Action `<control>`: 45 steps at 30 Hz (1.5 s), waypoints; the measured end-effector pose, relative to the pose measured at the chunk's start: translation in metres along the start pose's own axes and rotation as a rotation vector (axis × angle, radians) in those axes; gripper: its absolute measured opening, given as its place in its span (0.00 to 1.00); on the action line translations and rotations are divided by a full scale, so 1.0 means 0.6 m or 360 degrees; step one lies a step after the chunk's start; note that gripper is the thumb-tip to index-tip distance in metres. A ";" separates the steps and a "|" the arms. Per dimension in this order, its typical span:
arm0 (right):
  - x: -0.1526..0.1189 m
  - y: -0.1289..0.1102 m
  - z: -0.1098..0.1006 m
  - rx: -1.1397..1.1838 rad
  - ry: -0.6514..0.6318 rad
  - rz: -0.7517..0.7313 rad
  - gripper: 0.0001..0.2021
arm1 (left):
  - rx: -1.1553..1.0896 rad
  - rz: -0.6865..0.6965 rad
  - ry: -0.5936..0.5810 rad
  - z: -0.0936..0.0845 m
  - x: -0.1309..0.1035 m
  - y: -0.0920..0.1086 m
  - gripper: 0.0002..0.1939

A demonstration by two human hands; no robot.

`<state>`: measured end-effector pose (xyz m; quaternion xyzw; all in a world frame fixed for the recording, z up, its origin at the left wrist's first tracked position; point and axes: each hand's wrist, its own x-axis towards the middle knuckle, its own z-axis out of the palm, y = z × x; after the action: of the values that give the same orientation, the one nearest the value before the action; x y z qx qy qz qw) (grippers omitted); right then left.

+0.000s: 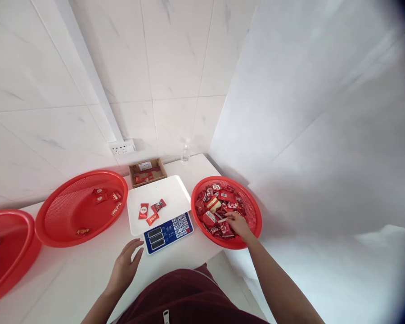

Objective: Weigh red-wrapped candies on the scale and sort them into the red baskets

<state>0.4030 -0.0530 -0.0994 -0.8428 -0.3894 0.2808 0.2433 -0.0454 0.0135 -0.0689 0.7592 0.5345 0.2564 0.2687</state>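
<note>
My left hand (pixel 125 265) hovers over the white table at the near left corner of a digital scale (pixel 168 233), its fingers apart and nothing in them. On the scale's white tray (pixel 172 191) lie three wrapped candies: a red one (pixel 143 211), an orange-red one (pixel 152 219) and a dark red one (pixel 158 206). My right hand (pixel 239 225) reaches into a red plastic basket (pixel 253 207) heaped with red-wrapped candies (pixel 227 196). Its fingers are bent together at the pile beside a thin white strip (pixel 222 220); what they grip is partly hidden.
Left of the scale stands a red basket (pixel 54 207) with a few candies, and another red basket (pixel 27 225) is cut off by the frame. Behind the tray sit a cardboard box (pixel 147 171) with red packets and a clear bottle (pixel 185 153). A wall rises at right.
</note>
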 end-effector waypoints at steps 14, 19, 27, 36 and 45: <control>0.016 0.013 -0.035 -0.0389 0.0344 0.0115 0.15 | -0.0026 -0.0092 -0.0052 0.006 -0.017 -0.008 0.16; 0.017 -0.037 -0.057 0.0175 0.0334 0.0099 0.10 | -0.0093 -0.0100 -0.0028 0.006 -0.024 -0.004 0.15; 0.010 -0.240 0.075 0.0987 -0.0397 -0.0145 0.10 | -0.0157 -0.0096 -0.0071 0.005 -0.037 0.023 0.12; 0.016 -0.415 0.233 0.0293 -0.0501 -0.0709 0.22 | -0.0103 -0.0207 0.0074 -0.024 -0.085 0.008 0.12; -0.023 -0.415 0.308 -0.0816 -0.0676 -0.1311 0.29 | -0.0064 -0.0393 0.0129 -0.048 -0.129 -0.020 0.12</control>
<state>0.1437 0.1153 -0.0723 -0.5769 -0.7852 0.2223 0.0352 -0.0959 -0.0530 -0.0643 0.6711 0.6290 0.2624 0.2917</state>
